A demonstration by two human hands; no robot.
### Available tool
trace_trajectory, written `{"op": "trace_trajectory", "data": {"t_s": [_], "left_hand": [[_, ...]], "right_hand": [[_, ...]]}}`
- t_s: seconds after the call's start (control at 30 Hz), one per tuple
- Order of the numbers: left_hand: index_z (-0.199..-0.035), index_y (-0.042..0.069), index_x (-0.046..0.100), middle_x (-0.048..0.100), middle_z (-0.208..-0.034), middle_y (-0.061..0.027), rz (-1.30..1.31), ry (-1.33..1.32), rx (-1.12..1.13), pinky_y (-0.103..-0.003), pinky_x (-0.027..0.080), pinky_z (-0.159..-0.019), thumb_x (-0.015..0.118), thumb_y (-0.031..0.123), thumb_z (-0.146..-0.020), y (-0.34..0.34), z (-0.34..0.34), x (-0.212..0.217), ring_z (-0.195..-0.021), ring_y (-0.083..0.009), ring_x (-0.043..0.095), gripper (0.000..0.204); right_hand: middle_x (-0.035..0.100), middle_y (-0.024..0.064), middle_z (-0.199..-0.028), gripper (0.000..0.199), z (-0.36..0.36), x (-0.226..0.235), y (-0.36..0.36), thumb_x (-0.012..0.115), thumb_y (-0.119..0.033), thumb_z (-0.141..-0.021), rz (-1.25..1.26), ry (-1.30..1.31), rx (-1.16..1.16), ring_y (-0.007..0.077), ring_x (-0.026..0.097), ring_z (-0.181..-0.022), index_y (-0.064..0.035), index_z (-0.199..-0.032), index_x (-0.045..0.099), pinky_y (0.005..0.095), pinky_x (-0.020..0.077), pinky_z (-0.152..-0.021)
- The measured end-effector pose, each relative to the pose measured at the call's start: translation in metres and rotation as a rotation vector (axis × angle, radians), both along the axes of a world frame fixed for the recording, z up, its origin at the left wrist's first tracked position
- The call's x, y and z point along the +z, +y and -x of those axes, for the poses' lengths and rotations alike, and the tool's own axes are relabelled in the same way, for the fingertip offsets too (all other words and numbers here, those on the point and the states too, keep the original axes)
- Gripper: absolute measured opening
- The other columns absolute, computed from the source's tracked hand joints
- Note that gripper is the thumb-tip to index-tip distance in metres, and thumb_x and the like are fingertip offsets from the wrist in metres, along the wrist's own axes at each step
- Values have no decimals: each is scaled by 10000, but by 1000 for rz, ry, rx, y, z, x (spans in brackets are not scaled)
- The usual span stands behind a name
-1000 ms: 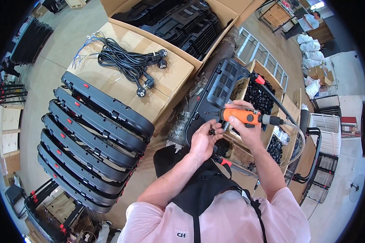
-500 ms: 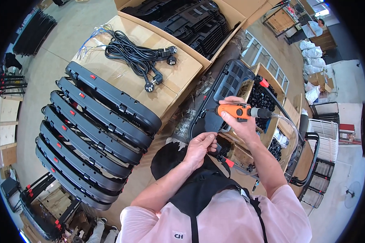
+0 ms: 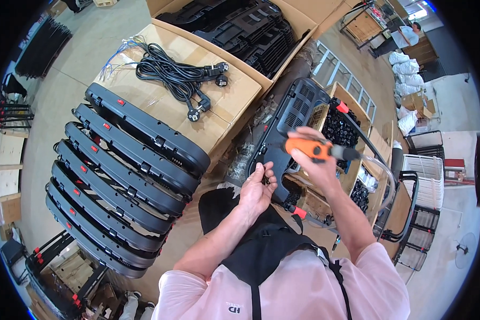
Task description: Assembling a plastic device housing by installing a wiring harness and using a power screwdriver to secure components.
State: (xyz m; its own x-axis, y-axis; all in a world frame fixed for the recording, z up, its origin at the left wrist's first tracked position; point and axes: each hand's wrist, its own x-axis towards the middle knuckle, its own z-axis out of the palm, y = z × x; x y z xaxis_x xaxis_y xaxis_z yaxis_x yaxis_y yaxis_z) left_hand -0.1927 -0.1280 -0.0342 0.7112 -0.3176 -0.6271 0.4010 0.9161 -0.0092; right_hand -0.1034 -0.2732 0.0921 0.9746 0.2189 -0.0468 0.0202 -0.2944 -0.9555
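My right hand (image 3: 319, 166) grips an orange power screwdriver (image 3: 309, 149), blurred by motion, with a clear hose (image 3: 378, 160) trailing from its rear end. The tool's tip points left over a black plastic housing (image 3: 280, 146) with vent slots, which lies tilted in front of me. Beside the housing's near end, my left hand (image 3: 257, 191) is turned palm up with its fingers curled in. Small dark bits seem to lie in those fingers, too small to name.
Several matching black housings (image 3: 144, 128) with red switches stand in a row at left. Black power cords (image 3: 170, 74) lie on a cardboard box (image 3: 224, 101). Behind is an open carton (image 3: 298, 58) of black parts. Wooden bins (image 3: 376, 138) hold small black pieces at right. A person (image 3: 405, 37) stands far off.
My left hand has turned from a pinch at the housing's edge to palm up, fingers curled. The screwdriver in my right hand has shifted slightly and is blurred.
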Motion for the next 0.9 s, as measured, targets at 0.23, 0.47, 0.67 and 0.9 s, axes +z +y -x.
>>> {"op": "trace_trajectory", "data": {"t_s": [0.23,0.47,0.67,0.9], "left_hand": [[-1266,26,625,618,-927,-20,193,-103,99,-284,546,-738,503,304,-1139,0,-9,-6,-821,-141,588,329],[-1272,6,620,612,-923,-27,134,-143,15,-284,543,-747,535,285,-1129,6,-14,-4,-814,-137,585,325],[-1241,42,628,564,-845,11,89,-182,-31,-269,486,-682,538,310,-1129,5,-14,-2,-748,-121,544,304],[-1244,69,635,527,-837,21,184,-24,53,-275,455,-688,531,339,-1131,-9,-14,-8,-733,-119,494,310]], "right_hand": [[708,183,-1296,510,37,15,-16,775,-36,-900,-207,135,-52,239,690,-1194,4,-1364,568,390,567,-1045],[711,217,-1281,543,35,18,-23,780,-102,-906,-199,164,-95,267,689,-1192,16,-1378,539,427,538,-1078],[711,217,-1281,540,33,20,-21,789,-99,-897,-217,217,-109,267,684,-1206,10,-1367,546,425,545,-1074],[704,211,-1292,547,34,6,-16,791,-77,-897,-94,160,-13,264,683,-1209,9,-1377,543,417,547,-1075]]}}
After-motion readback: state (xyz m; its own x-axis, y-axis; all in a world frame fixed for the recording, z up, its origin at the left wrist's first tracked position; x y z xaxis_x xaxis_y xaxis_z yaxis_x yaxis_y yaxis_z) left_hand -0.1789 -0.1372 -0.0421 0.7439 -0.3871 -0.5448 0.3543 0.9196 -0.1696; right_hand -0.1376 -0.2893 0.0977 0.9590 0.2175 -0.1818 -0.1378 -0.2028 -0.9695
